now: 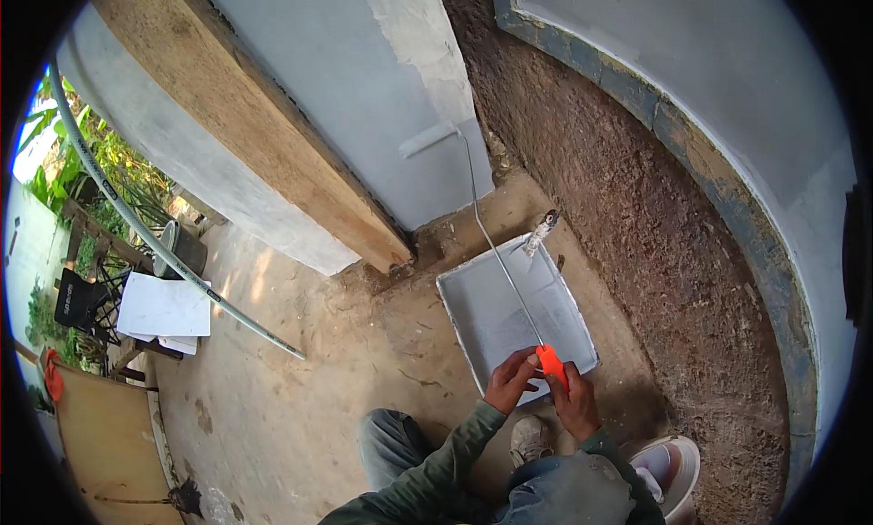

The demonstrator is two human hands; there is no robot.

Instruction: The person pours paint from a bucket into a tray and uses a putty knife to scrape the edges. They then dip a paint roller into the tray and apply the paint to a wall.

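Both hands are closed on the orange handle of a paint roller [552,366]. My left hand [512,382] pinches the handle near the metal rod. My right hand [576,405] wraps its lower part. The long bent rod reaches up to the pale roller sleeve, which appears to lie against the grey-painted wall [364,98] near its lower end. Beneath the rod, a paint tray [447,300] with grey paint sits on the floor. A paint-smeared brush [540,233] rests across the tray's far corner.
A wooden post [245,98] stands beside the wall, and a rough brown strip [627,180] runs along the right. A white bucket [689,461] is by my right leg. At left are a hose [155,234], white sheets [164,305] and a black folding chair [80,300].
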